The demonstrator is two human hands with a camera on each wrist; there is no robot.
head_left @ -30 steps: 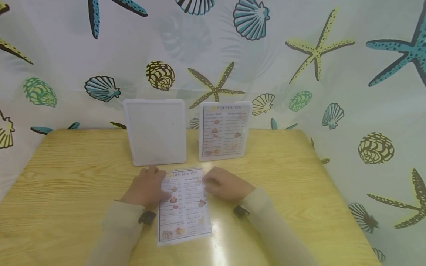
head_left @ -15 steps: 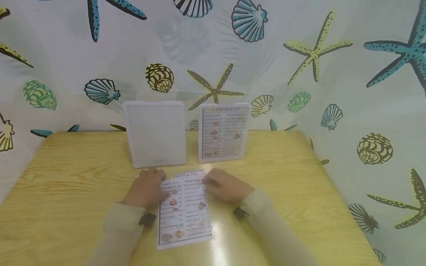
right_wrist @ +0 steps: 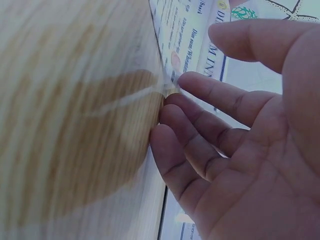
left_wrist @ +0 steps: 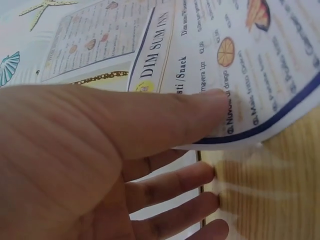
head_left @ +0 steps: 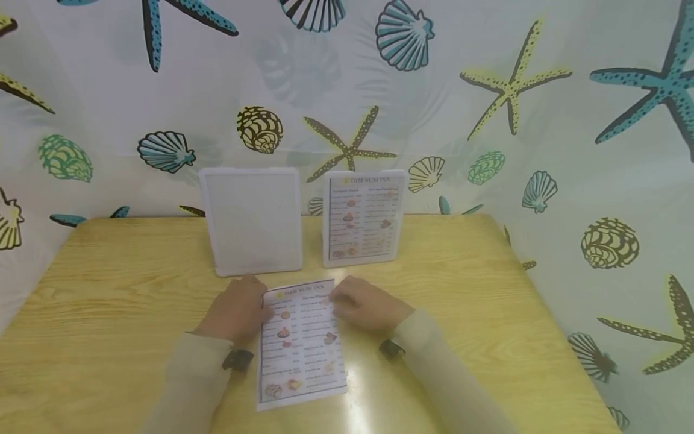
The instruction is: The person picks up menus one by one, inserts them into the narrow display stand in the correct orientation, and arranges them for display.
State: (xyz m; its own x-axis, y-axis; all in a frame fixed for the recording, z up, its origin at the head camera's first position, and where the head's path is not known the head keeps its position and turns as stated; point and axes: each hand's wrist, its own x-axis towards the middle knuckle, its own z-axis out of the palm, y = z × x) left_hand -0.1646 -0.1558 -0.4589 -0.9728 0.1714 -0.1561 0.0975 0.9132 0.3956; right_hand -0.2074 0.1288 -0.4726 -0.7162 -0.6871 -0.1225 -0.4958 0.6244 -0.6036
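A printed "DIM SUM INN" menu sheet lies on the wooden table in the head view, slightly tilted. At its upper left edge my left hand pinches it, thumb on the print and index finger beneath, as the left wrist view shows. There the sheet bends up off the wood near the thumb. Beside the upper right edge is my right hand. In the right wrist view the right hand has its thumb apart from the loosely bent fingers, and the index fingertip touches or nearly touches the sheet's edge.
Behind the sheet stand a blank white framed panel and, to its right, a white-framed stand showing the same menu. The wooden table meets a shell-and-starfish patterned cloth at the back and right.
My left thumb has drawn back toward the sheet's left edge and the hand has closed on it. The sheet's top has turned slightly. The right hand has hardly moved; the head view tilted up a little.
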